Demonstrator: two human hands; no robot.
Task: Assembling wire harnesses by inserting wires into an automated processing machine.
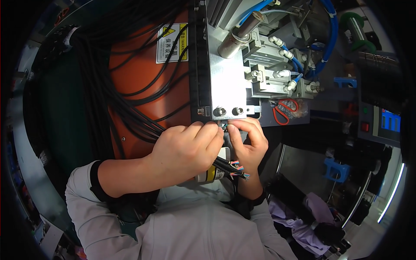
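My left hand point(188, 145) is closed at the front end of a metal fixture plate point(227, 89). Black cables point(147, 128) run in behind it from the left, and a bundle of cable ends point(225, 165) with stripped, coloured wires comes out below the palm. My right hand point(252, 141) faces it, thumb and forefinger pinched together. Between the two sets of fingertips, just under the plate's edge, sits a small part with greenish wires point(224, 126); my fingers hide most of it.
Pneumatic cylinders point(271, 80) with blue hoses point(329, 39) stand right of the plate. Red-handled scissors point(284, 112) lie beside a clear plastic bag point(298, 108). An orange surface point(143, 82) under the cables carries a warning label point(172, 43). A control panel point(383, 123) is far right.
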